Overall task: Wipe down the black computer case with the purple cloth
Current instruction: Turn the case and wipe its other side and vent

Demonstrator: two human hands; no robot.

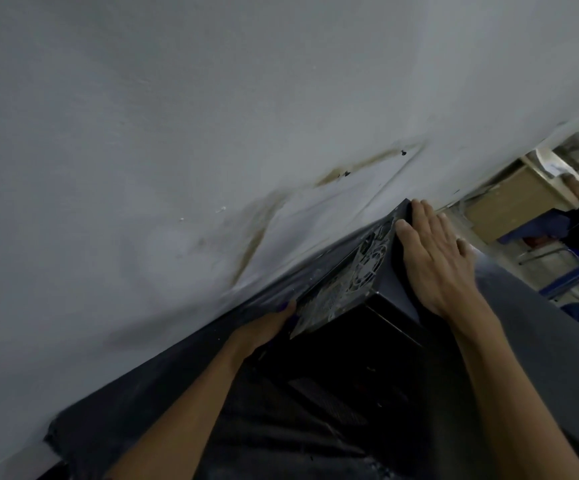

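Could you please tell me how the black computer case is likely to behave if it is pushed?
Likely stiff: the case shows flat panels and a grilled metal rear. Probably heavy for its size, since the right hand and the left hand are both on it. The smooth panel under the flat right hand may be slippery.

The computer case has smooth black panels with a faint sheen, while its rear panel is bare grey metal, perforated, with a stamped fan grille. The wall behind is painted white, matt and slightly rough, with brownish stains. The table looks dark, matt and dusty.
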